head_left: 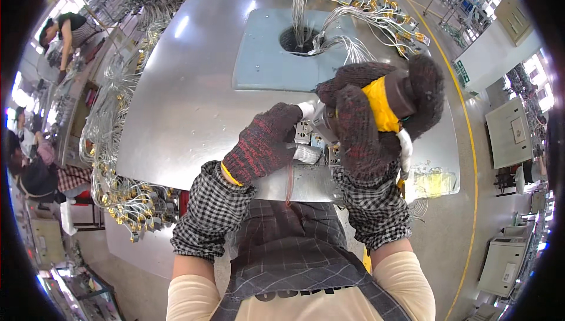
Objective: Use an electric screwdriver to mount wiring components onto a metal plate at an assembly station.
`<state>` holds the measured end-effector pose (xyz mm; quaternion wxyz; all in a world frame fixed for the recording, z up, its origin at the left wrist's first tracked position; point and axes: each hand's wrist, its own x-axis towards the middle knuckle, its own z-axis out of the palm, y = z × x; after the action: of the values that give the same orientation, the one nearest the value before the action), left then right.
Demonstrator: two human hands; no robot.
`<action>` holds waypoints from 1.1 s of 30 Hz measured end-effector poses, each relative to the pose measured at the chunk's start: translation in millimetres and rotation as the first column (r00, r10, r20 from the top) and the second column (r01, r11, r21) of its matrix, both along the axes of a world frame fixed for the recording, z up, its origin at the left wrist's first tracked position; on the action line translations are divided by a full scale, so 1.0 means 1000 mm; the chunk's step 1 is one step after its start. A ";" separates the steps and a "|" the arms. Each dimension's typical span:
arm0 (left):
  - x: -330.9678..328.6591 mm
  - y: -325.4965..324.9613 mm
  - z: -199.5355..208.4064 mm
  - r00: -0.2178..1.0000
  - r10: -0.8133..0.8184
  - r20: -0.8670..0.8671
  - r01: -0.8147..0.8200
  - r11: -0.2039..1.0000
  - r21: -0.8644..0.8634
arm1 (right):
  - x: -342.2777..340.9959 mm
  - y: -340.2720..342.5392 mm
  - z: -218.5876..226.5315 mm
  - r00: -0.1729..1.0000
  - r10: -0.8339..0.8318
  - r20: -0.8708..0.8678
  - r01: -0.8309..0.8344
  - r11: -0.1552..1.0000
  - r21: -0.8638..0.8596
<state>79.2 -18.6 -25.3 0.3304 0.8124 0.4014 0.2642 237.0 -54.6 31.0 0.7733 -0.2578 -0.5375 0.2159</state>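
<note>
Right here at the near edge of the grey sheet-metal surface, the small silver, boxy metal part with holes sits between the two grips! The left grip, in dark knit flecked red, curls partly open, white-covered fingertips either side of the part; whether it pinches, I can't tell. The right grip, in fuzzy dark knit, wraps closed around a dark, chunky tool with a yellow band, its metal nose beside the part. Beyond, thin silvery wires spill from a round black opening. Dark lettering, partly covered, marks the cream shirt.
</note>
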 end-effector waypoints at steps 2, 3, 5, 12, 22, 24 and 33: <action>-0.002 0.002 -0.017 0.991 0.020 0.132 -0.015 0.999 -0.041 | 0.001 0.002 -0.009 1.000 0.001 0.016 -0.001 0.999 0.037; -0.004 0.004 -0.024 0.991 0.023 0.131 -0.019 0.999 -0.038 | -0.001 0.004 -0.012 1.000 0.003 0.021 -0.005 0.998 0.057; -0.007 0.006 -0.034 0.967 0.009 0.254 0.029 0.989 -0.144 | -0.004 0.005 -0.014 0.999 -0.003 0.035 0.000 0.997 0.083; -0.019 0.011 -0.049 0.950 -0.061 0.306 0.095 0.991 -0.097 | 0.001 0.005 -0.023 0.926 -0.118 0.358 0.122 0.992 0.012; -0.007 -0.016 -0.003 0.982 -0.161 0.098 0.127 0.950 0.285 | 0.048 0.010 0.018 0.956 0.178 -0.235 -0.174 0.984 0.038; -0.008 -0.013 0.003 0.983 -0.151 -0.106 0.174 0.950 0.260 | 0.084 0.000 0.032 0.805 0.395 -0.443 -0.302 0.915 0.267; 0.091 0.132 -0.012 0.786 0.188 0.589 0.340 0.665 -0.665 | 0.179 -0.004 -0.004 0.499 0.764 -0.408 -0.434 0.628 0.646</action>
<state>169.8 113.5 -37.4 0.7542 0.4906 0.3065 0.3108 416.2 -59.1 27.3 0.8144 0.2376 -0.3225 0.4199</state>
